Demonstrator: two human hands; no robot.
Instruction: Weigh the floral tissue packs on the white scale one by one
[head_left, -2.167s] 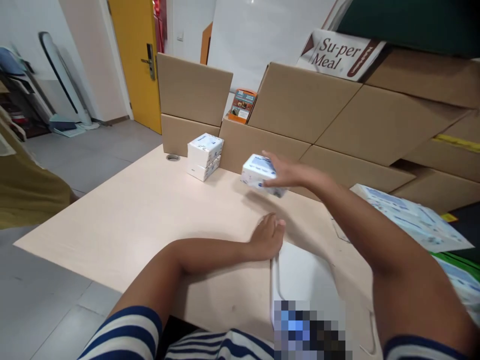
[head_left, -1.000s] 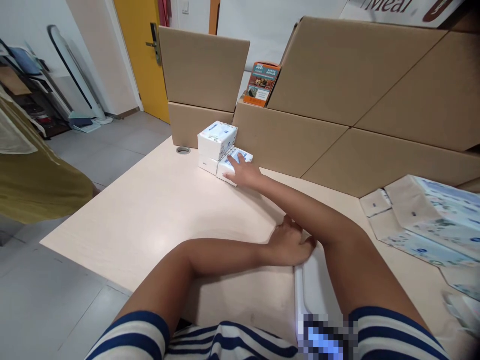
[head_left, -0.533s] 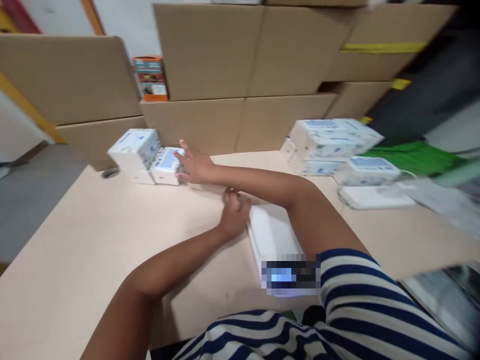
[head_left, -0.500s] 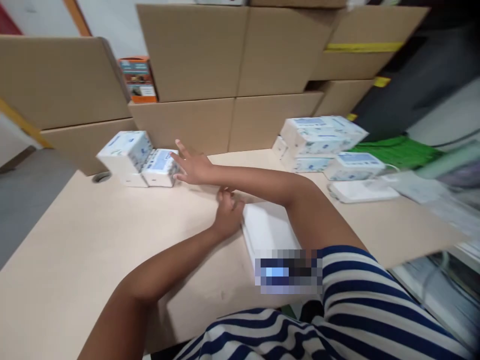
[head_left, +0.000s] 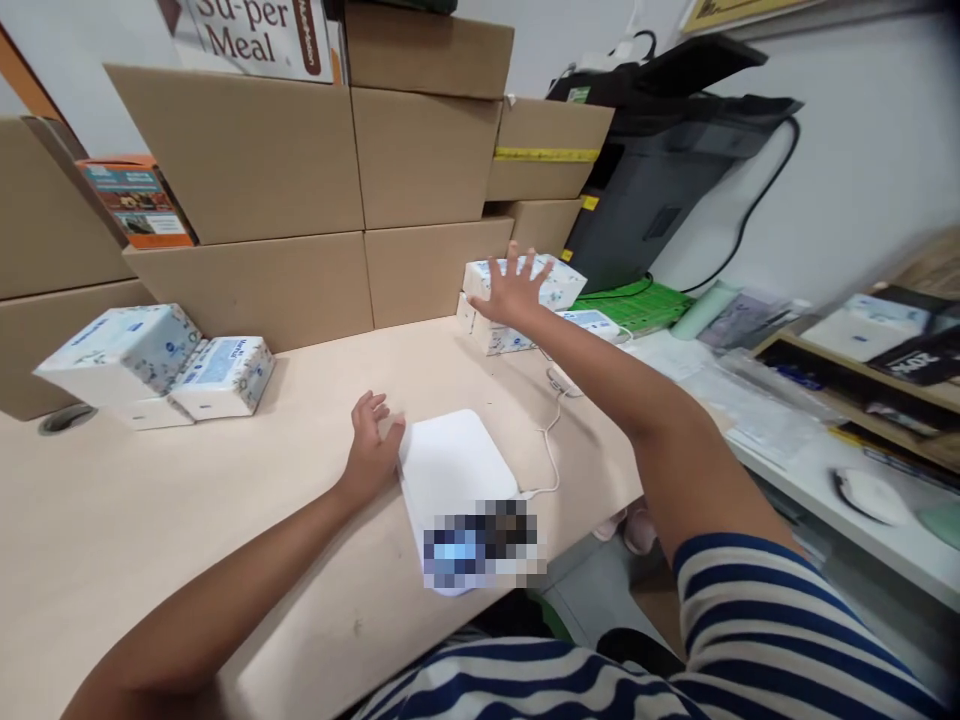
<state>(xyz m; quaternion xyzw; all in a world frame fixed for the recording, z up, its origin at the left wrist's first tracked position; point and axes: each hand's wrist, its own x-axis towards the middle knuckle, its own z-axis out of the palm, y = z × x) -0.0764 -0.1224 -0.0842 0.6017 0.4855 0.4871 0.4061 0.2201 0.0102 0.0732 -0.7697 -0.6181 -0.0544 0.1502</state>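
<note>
My right hand (head_left: 514, 288) is stretched out over the right stack of tissue packs (head_left: 561, 282), its fingers spread and nothing held. Whether it touches the top pack I cannot tell. My left hand (head_left: 373, 445) rests on the table at the left edge of a flat white device (head_left: 454, 455), fingers loosely bent and apart, holding nothing. The near end of that device is blurred out by pixels. A white cable (head_left: 553, 455) runs from its right side toward the back. On the left stands another group of tissue packs (head_left: 225, 375), one raised on the others.
Cardboard boxes (head_left: 292, 285) form a wall along the back of the table (head_left: 315, 590). A small orange box (head_left: 139, 203) sits on them. A dark printer (head_left: 645, 190) stands behind on the right, beside a white side desk (head_left: 847, 530) with a mouse (head_left: 870, 495).
My right hand has swung from the left tissue packs across to the right stack. My left hand stays by the white device. The view has turned to the right.
</note>
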